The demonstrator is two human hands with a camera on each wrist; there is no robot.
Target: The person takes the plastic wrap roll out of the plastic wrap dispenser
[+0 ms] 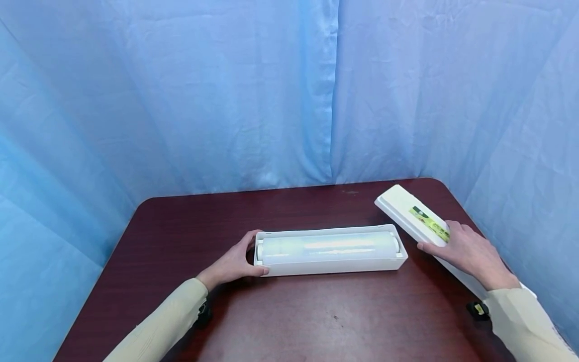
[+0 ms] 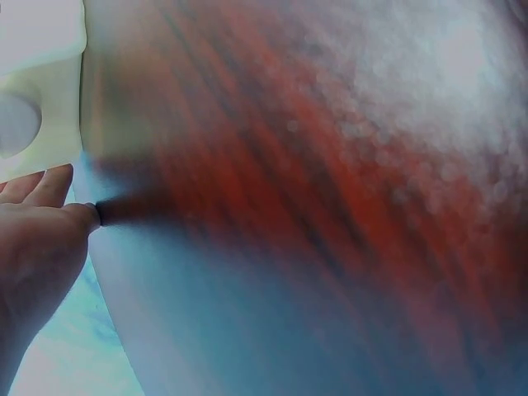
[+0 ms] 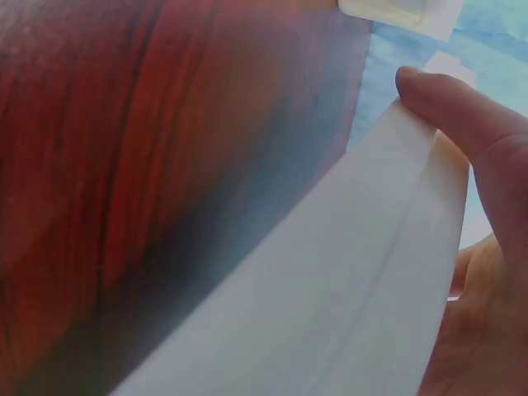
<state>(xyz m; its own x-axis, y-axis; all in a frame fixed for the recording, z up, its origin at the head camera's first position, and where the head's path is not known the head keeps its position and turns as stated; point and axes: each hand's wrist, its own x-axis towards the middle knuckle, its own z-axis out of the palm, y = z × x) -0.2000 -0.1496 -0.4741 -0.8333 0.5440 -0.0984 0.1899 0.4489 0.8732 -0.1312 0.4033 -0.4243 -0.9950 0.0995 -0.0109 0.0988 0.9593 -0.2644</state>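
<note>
A long white plastic wrap box (image 1: 334, 266) lies lidless across the middle of the table, with a roll of clear plastic wrap (image 1: 334, 245) inside. My left hand (image 1: 232, 261) grips its left end, thumb on the near wall and fingers round the far side. In the left wrist view, the box's end (image 2: 58, 107) shows above that hand (image 2: 37, 247). At the right, my right hand (image 1: 472, 251) holds the long white lid (image 1: 398, 201), which has a green and yellow label. The right wrist view shows the thumb on the lid (image 3: 330, 264); the other fingers are mostly hidden behind it.
The dark reddish-brown table (image 1: 289, 311) has rounded far corners. Blue curtains (image 1: 226, 100) hang behind it and at both sides. The lid slants along the table's right edge, its far end a little beyond the box's right end.
</note>
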